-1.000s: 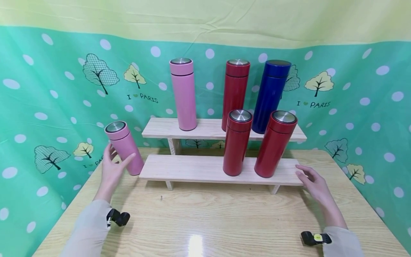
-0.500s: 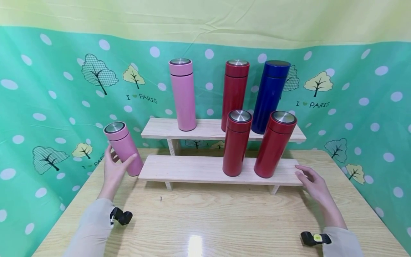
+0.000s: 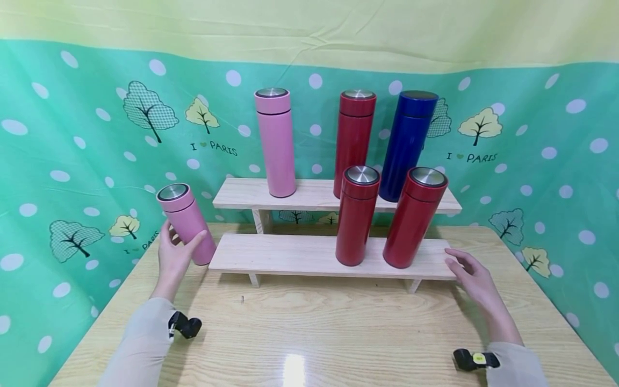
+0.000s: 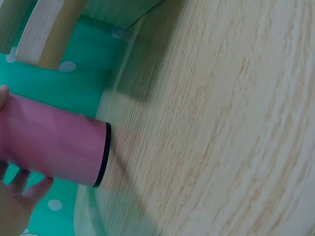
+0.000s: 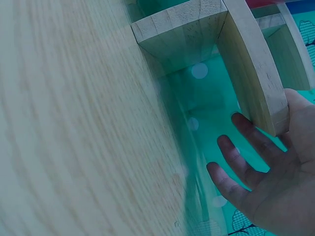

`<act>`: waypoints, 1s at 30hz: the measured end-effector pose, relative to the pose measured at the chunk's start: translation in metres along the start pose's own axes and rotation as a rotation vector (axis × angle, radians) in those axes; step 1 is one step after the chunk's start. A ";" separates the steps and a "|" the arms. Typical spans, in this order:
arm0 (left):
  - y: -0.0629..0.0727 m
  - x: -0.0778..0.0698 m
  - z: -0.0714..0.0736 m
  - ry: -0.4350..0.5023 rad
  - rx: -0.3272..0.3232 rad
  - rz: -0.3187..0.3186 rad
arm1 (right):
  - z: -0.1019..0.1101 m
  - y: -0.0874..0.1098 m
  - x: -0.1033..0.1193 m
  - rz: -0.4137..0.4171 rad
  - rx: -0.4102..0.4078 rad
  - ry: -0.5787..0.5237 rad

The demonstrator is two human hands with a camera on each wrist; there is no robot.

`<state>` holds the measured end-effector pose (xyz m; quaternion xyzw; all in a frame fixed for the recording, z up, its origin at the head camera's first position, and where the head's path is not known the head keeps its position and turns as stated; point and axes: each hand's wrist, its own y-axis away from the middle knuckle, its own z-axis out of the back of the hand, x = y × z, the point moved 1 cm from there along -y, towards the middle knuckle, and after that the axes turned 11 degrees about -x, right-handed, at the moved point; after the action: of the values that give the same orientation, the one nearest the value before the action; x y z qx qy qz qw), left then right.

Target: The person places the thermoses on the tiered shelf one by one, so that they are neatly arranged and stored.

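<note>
My left hand grips a pink thermos bottle low on its body, thumb on one side and fingers on the other. The bottle is just left of the lower wooden shelf; in the left wrist view its black-rimmed base is right at the tabletop. At the shelf's right end is my right hand, thumb and index finger against the board. In the right wrist view, the other fingers stretch out loosely below the board. Two red thermos bottles stand on this shelf's right half.
Behind, a higher wooden shelf carries another pink bottle, a red bottle and a blue bottle. A green dotted curtain hangs at the back and sides. The wooden table extends in front.
My left wrist and forearm have shifted slightly to the right while the hand keeps its hold on the pink thermos bottle. The right hand stays at the shelf's end.
</note>
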<state>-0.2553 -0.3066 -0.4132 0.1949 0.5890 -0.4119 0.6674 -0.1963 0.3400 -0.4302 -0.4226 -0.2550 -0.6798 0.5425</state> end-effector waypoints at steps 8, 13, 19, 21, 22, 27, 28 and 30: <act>0.001 -0.003 0.001 -0.005 -0.013 0.010 | 0.000 0.000 0.000 0.008 0.001 -0.009; 0.002 -0.002 0.002 -0.014 -0.019 0.004 | 0.000 -0.001 -0.001 0.009 0.009 -0.020; 0.004 -0.004 0.006 0.000 -0.030 0.000 | 0.001 -0.001 -0.001 0.002 0.011 -0.021; 0.005 -0.007 0.008 0.010 -0.041 -0.001 | 0.001 -0.001 -0.001 -0.002 0.012 -0.020; 0.005 -0.008 0.008 0.015 -0.046 0.003 | 0.001 -0.001 0.000 -0.004 0.014 -0.020; 0.009 -0.017 0.013 0.032 -0.093 -0.004 | 0.001 0.000 0.001 -0.003 0.010 -0.010; 0.009 -0.019 0.013 0.035 -0.105 -0.010 | 0.001 0.000 0.001 -0.003 0.010 -0.008; 0.010 -0.023 0.015 0.046 -0.129 -0.027 | 0.001 0.000 0.001 0.002 0.010 -0.007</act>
<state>-0.2372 -0.3048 -0.3901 0.1528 0.6321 -0.3775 0.6593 -0.1959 0.3402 -0.4287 -0.4225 -0.2602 -0.6765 0.5442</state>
